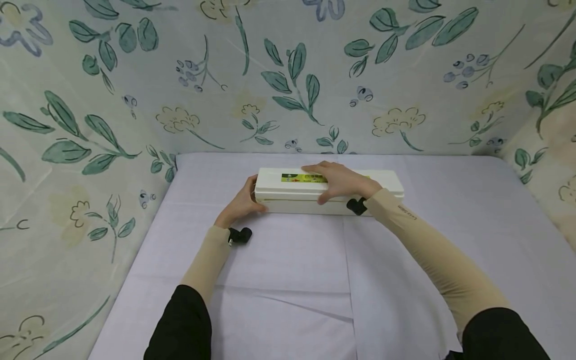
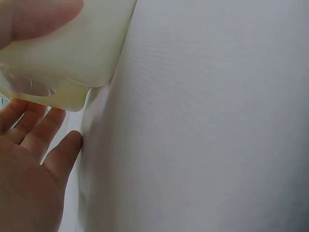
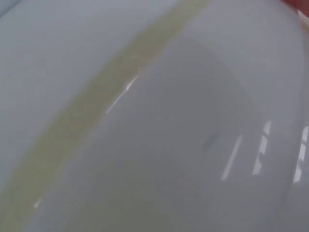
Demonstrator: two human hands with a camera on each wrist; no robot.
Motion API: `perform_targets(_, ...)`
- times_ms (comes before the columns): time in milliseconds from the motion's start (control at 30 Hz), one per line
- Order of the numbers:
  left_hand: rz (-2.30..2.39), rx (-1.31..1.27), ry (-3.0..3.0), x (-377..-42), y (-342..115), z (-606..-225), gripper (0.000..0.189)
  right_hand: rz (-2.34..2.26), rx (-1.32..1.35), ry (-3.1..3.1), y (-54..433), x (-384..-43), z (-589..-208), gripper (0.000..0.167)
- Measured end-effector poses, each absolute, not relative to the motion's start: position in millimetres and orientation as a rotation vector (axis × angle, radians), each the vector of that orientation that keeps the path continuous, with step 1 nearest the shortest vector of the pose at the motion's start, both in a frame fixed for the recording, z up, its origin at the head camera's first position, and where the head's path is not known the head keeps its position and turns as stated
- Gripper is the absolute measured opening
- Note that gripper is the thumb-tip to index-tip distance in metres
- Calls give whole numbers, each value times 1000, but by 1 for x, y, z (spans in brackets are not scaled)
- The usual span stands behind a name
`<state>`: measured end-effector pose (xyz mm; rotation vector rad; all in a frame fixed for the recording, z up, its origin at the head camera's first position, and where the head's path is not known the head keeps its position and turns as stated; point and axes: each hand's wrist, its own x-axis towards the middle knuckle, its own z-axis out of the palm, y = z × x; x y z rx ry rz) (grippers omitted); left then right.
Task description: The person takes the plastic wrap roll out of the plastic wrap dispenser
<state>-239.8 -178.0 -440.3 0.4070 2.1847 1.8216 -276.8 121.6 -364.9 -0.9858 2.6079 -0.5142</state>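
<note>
A long white plastic box point(image 1: 297, 206) with a lid lies crosswise near the back of the table, a green and yellow label point(image 1: 297, 178) on its top. My left hand point(image 1: 240, 201) holds its left end, thumb at the front and fingers round the end. In the left wrist view those fingers point(image 2: 36, 123) touch a cream edge beside a clear, rounded part of the box point(image 2: 72, 58). Across the lid lies my right hand point(image 1: 341, 181), gripping it with the thumb on the front side and covering part of the label. Only glossy box surface point(image 3: 183, 111) fills most of the right wrist view, blurred.
A pale, creased cloth point(image 1: 288, 270) covers the table. Behind it and to the left hangs a curtain point(image 1: 234, 105) printed with leaves and flowers. Small black cameras are on both wrists.
</note>
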Motion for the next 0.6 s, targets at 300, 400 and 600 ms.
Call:
perform_targets(300,1781,404,2257,-246,-180,-455,104,-541,-1033,2641,125,-280,-363,94)
perform_targets(400,1762,392,2263,-245,-180,-453,104,-548,-1022,2652,125,-280,-361,94)
perform_targets(600,1759,364,2215,-238,-178,-436,103,-523,-1049,2672,124,-280,-359,96)
